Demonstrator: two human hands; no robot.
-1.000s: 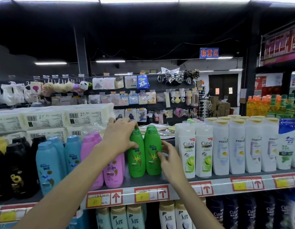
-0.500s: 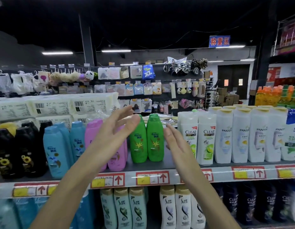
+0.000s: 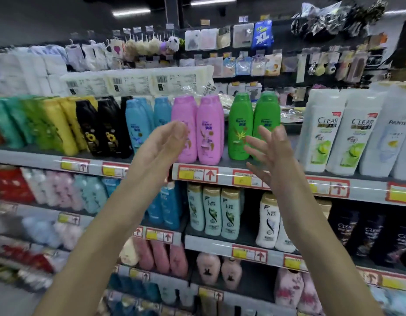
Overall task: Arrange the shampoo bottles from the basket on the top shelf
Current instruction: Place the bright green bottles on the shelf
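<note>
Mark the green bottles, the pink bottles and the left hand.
green bottles [image 3: 239, 124]: head view, left bottle's label.
pink bottles [image 3: 209, 133]: head view, right bottle's front.
left hand [image 3: 164, 143]: head view, middle.

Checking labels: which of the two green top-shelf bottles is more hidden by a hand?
The right green bottle, next to the white Clear bottles; the right hand hides its lower half.

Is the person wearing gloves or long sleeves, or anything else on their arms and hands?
No. The left hand and the right hand are bare, with no gloves. No ring, watch or bracelet shows, though the picture is a bit blurry. The left forearm and the right forearm are bare too, with no sleeve in view down to the bottom edge.
</note>
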